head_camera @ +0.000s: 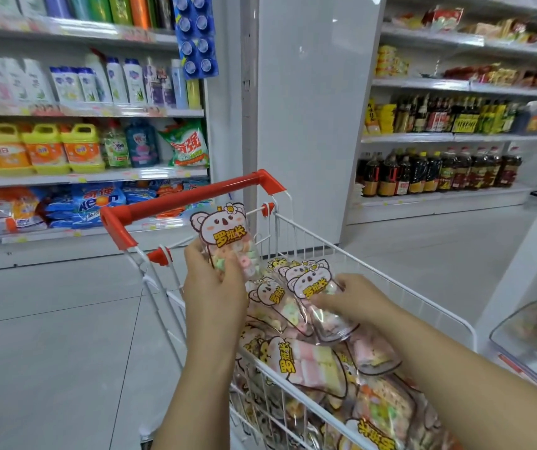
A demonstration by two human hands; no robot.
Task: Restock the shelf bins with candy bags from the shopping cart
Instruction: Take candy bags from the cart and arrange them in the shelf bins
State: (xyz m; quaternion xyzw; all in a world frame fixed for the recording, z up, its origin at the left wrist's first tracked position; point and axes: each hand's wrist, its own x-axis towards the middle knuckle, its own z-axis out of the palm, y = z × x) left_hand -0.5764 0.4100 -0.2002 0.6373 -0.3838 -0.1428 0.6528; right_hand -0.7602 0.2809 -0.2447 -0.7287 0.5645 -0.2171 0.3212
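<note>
A white wire shopping cart (374,271) with a red handle (192,198) is piled with clear candy bags (312,358) bearing a koala-head label. My left hand (211,287) grips one upright candy bag (224,235) of pastel ring sweets above the cart's near-left corner. My right hand (354,298) reaches into the cart and holds a second candy bag (317,297) that lies tilted on top of the pile. A clear plastic shelf bin (533,336) with a few sweets inside sits at the right edge, beside the cart.
Shelves of detergent and shampoo (81,141) line the left side behind the cart. A white pillar (309,108) stands straight ahead. Shelves of oil bottles and sauces (439,170) run at the back right. Grey tiled floor (65,336) spreads to the left of the cart.
</note>
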